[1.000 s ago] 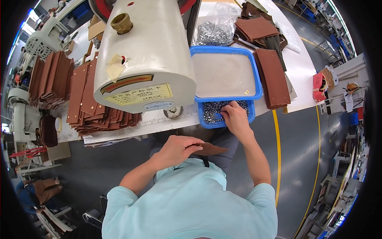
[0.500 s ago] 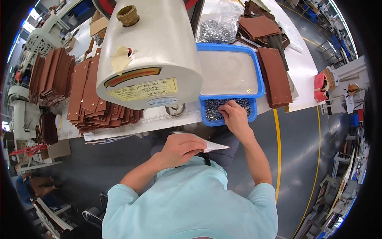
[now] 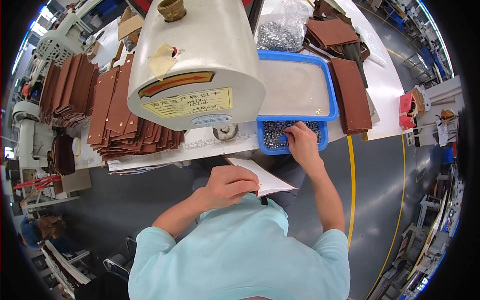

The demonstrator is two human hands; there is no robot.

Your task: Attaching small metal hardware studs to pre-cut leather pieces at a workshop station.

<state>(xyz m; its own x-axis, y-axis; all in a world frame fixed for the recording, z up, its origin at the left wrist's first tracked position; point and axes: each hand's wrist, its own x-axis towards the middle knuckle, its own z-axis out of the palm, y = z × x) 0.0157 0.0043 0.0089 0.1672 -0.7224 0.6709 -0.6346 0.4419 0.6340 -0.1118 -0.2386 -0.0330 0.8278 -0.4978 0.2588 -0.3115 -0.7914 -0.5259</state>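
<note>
I see a yellow rectangular label and red arrow sticker (image 3: 176, 83) on the cream machine housing (image 3: 200, 55) at the bench's front edge. My right hand (image 3: 299, 141) pinches in the small blue tray of metal rivets (image 3: 274, 134). My left hand (image 3: 227, 186) clasps the pale flat piece (image 3: 265, 179), its brown face now turned away.

1. Bright, even overhead light fills my view, with a soft sheen on the white machine housing (image 3: 200, 55).
2. Shadows stay faint.
3. Fisheye bending warps the edges; black corners frame everything.
</note>
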